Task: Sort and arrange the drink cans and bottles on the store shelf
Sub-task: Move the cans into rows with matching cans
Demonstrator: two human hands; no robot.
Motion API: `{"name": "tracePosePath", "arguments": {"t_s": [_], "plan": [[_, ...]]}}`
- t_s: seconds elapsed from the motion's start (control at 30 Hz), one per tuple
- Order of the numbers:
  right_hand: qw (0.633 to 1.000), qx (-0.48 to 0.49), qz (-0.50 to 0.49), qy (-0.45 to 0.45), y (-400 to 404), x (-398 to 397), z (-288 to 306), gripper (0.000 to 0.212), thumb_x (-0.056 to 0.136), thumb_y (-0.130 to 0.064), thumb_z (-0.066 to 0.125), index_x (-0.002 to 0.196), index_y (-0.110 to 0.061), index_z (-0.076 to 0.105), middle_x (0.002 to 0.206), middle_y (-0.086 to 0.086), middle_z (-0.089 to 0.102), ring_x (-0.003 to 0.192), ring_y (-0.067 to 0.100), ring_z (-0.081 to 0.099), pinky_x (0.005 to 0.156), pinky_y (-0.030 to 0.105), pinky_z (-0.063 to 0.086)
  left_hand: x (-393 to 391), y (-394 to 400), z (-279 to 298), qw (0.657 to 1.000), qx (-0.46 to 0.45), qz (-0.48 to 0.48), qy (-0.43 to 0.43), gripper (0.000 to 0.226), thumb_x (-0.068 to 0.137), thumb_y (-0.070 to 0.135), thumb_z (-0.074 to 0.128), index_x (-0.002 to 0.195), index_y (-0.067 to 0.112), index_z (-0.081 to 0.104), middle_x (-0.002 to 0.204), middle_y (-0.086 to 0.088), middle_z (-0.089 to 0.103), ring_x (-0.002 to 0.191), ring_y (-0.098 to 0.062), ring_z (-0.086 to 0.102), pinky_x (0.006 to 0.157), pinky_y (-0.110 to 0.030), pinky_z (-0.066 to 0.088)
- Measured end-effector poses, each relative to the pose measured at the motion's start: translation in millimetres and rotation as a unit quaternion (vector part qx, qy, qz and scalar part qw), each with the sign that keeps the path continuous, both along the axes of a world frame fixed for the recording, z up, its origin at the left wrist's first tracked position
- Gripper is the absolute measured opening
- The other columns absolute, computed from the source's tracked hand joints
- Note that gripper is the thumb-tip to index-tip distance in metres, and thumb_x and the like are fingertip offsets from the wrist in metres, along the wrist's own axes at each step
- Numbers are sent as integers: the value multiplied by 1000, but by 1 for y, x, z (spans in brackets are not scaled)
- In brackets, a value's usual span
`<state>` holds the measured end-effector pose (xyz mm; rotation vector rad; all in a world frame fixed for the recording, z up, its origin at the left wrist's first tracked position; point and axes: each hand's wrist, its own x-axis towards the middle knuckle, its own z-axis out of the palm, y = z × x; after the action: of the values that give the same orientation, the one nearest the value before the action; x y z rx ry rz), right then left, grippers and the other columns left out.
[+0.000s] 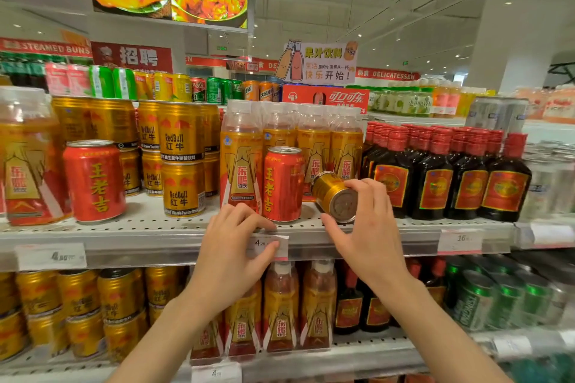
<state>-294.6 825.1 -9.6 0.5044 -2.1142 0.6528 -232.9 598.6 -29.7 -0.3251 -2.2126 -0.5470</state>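
Note:
My right hand (370, 227) grips a small gold can (334, 196), tilted with its base toward me, just above the shelf (155, 224). A red can (282, 184) stands upright left of it, in front of the gold-labelled bottles (241, 162). My left hand (233, 255) sits at the shelf's front edge with its fingers slightly bent; a fingertip reaches the foot of the red can and the thumb lies on a price tag (270, 246). Another red can (94, 180) stands further left, beside stacked gold Red Bull cans (182, 158).
Dark bottles with red caps (445, 177) fill the shelf to the right, silver cans (553, 183) beyond them. The lower shelf holds gold cans (81, 311), gold-labelled bottles (281, 308) and green cans (504, 301). More drinks stand on the shelves behind.

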Motion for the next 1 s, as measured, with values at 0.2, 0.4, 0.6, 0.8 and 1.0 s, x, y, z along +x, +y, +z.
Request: {"name": "tracePosePath", "arguments": {"t_s": [0.2,0.4,0.6,0.8,1.0], "plan": [[997,-46,58,-18,1,-1,6,60,83,-32,80,134,-19,51,129,0,50,116,17,53,94,29,51,-1,2,-1,1000,12,11,-2,26,84,51,61,96,29,68,92,16,53,92,-8,46,84,-17,32],[990,-94,103,-16,0,-2,37,60,88,-32,75,142,-23,50,127,-5,52,114,8,51,98,24,44,-1,4,-1,1000,11,18,-2,18,82,36,79,94,29,68,92,16,52,92,-7,45,84,-16,32],[990,-52,99,-87,-9,-16,53,33,96,-43,61,123,-24,62,123,-7,59,115,12,55,103,42,48,0,4,-1,1000,14,16,-4,17,82,37,78,94,29,68,92,17,52,92,-7,45,83,-16,32],[986,-33,143,-84,-6,-18,37,46,95,-41,66,135,-26,49,138,-7,48,118,8,51,95,23,43,-3,3,-2,1000,18,12,3,21,84,49,66,95,31,67,93,17,51,91,-7,45,82,-18,34],[986,-53,137,-80,-9,-18,34,61,94,-41,67,147,-25,41,149,-8,44,126,-5,38,103,20,35,-3,5,-2,1000,22,17,7,26,83,53,60,93,30,67,92,16,52,91,-9,46,80,-25,38]]}}
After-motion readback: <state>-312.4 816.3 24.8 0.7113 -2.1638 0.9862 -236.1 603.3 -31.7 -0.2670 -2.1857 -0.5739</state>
